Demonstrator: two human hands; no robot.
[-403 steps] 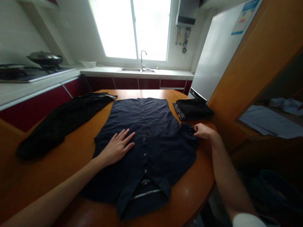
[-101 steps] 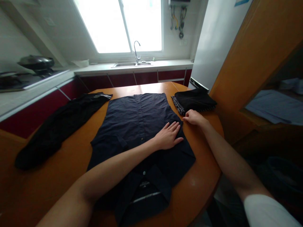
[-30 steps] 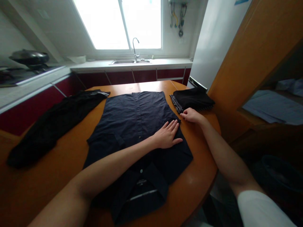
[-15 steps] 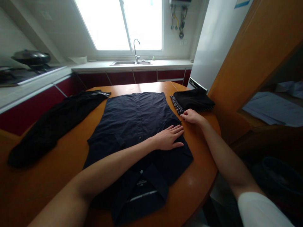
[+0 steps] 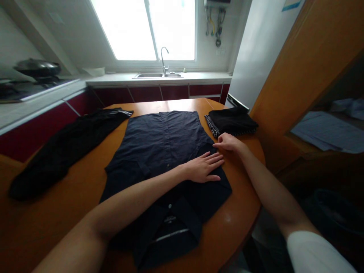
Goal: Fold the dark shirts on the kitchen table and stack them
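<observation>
- Head view, clock centred on the dark navy shirt, 12 toward the window.
- Shirt: spread front up on the orange wooden table, collar at 6, hem at 12.
- Left hand: palm down on shirt, about 3 o'clock, fingers fairly straight, slightly spread; forearm crosses the shirt from 7.
- Right hand: at 2, by shirt's edge; fingers curled, thumb and fingertip close together, narrow. Can't tell from here if cloth is pinched.
- Folded dark stack: 1 to 2, right beside right hand; can't tell if touching.
- Black garment, white stripes at far end: 9 to 10, apart from shirt.
- Sink past table at 12; lidded pan on stove, 10; papers on shelf, 2 to 3.
</observation>
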